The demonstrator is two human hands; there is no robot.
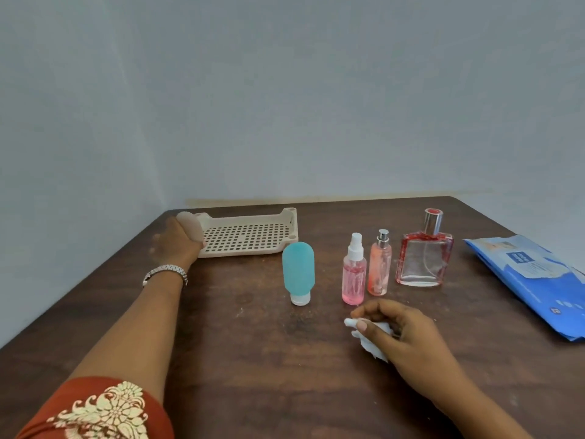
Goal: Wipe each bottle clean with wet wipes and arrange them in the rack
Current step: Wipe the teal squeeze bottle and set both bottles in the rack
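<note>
One blurred pale bottle [190, 227] is gripped by the left hand [175, 245], one wipe [374, 342] by the right hand [410, 339]; four other bottles [298, 270] are stood on the bench [247, 350]; the wipes pack [535, 280] is cropped.

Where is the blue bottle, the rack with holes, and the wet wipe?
blue bottle [298, 267], head view, middle of its body.
rack [247, 237], head view, bare holed floor.
wet wipe [375, 350], head view, crumpled lower corner.

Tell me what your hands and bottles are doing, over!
Left hand grips beige bottle at end of rack. Right hand holds crumpled wet wipe. Blue bottle, pink spray, peach spray, perfume bottle stand unracked. Nothing blocks rack.
</note>
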